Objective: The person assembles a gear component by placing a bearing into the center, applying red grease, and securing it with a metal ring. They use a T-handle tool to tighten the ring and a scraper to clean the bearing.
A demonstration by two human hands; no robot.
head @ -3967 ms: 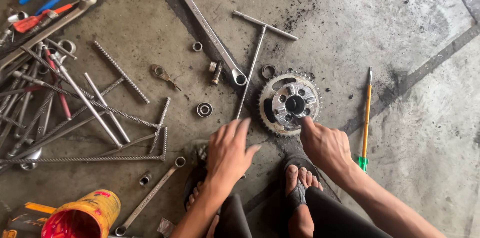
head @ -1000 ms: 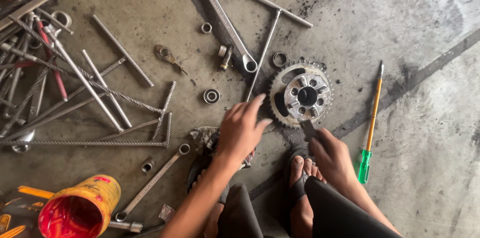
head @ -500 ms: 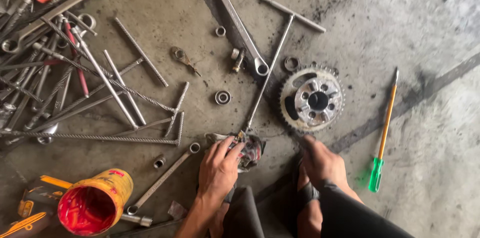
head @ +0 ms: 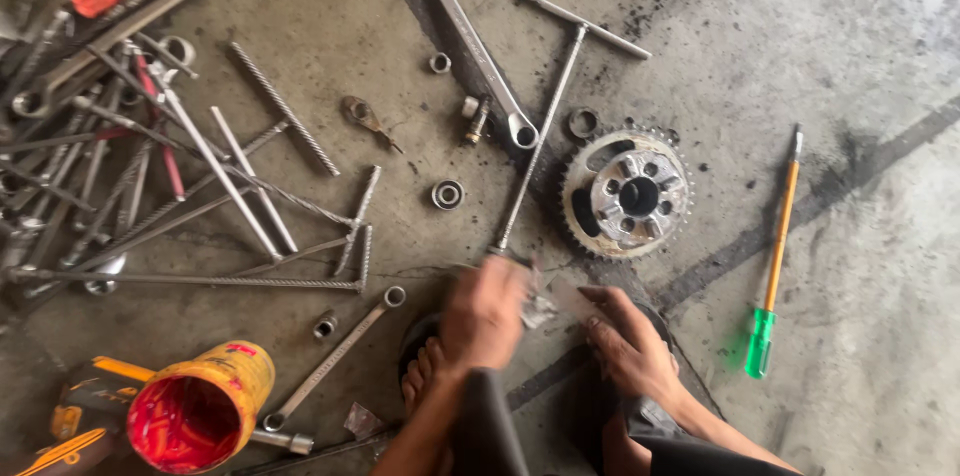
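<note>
My left hand (head: 487, 311) is blurred with motion and closed around a small grey metal part (head: 541, 310), low in the middle of the view. My right hand (head: 627, 341) lies just to the right, its fingers stretched toward that part; blur hides whether they grip it. A toothed sprocket with a silver hub (head: 627, 194) lies flat on the concrete just beyond both hands. A long T-handle wrench (head: 545, 126) runs from my left hand's fingertips up past the sprocket. My bare feet in sandals (head: 425, 376) are under my hands.
A screwdriver with orange shaft and green handle (head: 775, 256) lies right. A yellow can of red grease (head: 195, 414) stands lower left. A long combination spanner (head: 470, 36), a bearing (head: 447, 195), small nuts and a heap of rods and wrenches (head: 120, 156) cover the left.
Both hands drew back from the sprocket toward my feet. My left hand picked a small part off the floor and is now moving it; the camera has tilted down slightly.
</note>
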